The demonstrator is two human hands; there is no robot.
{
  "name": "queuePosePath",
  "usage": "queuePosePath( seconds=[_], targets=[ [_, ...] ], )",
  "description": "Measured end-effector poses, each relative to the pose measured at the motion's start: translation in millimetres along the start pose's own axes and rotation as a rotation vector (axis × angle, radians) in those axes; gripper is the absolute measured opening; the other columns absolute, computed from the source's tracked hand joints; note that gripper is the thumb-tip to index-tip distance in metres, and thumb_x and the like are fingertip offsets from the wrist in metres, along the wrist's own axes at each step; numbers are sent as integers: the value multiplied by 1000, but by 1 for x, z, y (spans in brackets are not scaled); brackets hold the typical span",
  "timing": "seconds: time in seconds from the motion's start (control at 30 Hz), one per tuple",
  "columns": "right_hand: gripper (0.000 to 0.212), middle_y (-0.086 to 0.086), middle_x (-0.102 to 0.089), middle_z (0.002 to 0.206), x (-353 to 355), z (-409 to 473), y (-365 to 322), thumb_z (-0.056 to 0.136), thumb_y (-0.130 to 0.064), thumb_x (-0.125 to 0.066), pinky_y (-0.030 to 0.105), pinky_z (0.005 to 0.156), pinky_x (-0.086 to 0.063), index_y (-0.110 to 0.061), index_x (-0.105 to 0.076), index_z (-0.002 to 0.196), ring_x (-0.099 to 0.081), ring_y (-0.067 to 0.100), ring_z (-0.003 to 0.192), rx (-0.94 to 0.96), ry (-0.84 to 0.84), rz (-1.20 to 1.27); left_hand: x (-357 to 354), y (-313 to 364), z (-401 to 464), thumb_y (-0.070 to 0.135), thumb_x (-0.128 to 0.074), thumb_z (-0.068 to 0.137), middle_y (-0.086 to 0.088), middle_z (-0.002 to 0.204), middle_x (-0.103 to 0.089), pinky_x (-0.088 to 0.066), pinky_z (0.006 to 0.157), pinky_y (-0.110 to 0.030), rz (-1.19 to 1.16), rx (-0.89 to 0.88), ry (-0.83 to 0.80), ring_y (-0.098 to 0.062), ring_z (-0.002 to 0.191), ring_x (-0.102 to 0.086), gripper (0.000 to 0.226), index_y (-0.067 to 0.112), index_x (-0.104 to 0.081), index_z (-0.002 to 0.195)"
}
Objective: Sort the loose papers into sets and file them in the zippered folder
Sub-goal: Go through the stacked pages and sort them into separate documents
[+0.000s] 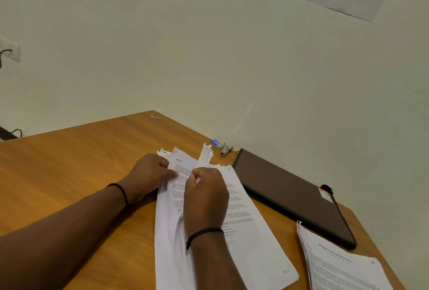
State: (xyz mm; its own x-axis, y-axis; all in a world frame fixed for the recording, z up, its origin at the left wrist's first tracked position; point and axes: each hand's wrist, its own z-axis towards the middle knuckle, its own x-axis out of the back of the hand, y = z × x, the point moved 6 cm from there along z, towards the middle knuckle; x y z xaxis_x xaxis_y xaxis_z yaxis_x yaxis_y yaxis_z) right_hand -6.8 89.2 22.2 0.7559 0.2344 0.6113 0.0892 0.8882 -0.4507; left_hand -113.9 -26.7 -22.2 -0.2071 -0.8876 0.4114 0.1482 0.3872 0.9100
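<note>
Right hand (pixel 205 193): fingers curled, pinching a few raised sheets near the top of the papers (pixel 250 250). Left hand (pixel 148 177): pressed on the stack's left edge, thumb on the top sheet, fingers bent round the edge; holds the stack down.

Papers: loose white printed sheets, fanned and uneven, mid-table, just left of the folder. Handling, est.: light, thin, floppy; sheets slide on each other, crease or tear if yanked. Take hold at a corner or short edge w/ thumb-and-finger pinch, other hand flat as anchor. Lift a set w/ support under, else it sags.

Set (pixel 336 264): separate stapled-looking stack, front right, near the table edge, just in front of the folder.

Folder (pixel 292 193): dark brown, flat, rectangular, matte, looks stiff; lies closed near the wall, zip tab at its near right end. Est. heavier than the papers; needs 2 hands to unzip.

Staple remover (pixel 225 149) and blue staple box (pixel 216 143): small, hard, behind the papers.

Table (pixel 76 162): smooth wood-grain top, rounded corners.
</note>
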Motion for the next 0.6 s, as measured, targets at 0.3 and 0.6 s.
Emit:
queuePosePath(
  seconds=[0.3,0.6],
  targets=[
    [37,-1,-55,58,-2,-1,-16,45,-1,-89,26,47,-45,-20,-60,55,-53,16,50,138,25,-355,37,40,-34,17,-65,94,-9,114,-63,-39,82,-22,76,-426,669,-20,104,-54,9,10,-70,93],
    [49,6,-66,108,6,3,-11,67,-29,-85,38,72,-57,-19,-66,111,-67,25,91,195,173,-212,104,95,-65,18,-58,99,6,61,-40,-34,50,-12,-185,-616,704,-2,57,-45,39,29,-34,69]
  ],
)
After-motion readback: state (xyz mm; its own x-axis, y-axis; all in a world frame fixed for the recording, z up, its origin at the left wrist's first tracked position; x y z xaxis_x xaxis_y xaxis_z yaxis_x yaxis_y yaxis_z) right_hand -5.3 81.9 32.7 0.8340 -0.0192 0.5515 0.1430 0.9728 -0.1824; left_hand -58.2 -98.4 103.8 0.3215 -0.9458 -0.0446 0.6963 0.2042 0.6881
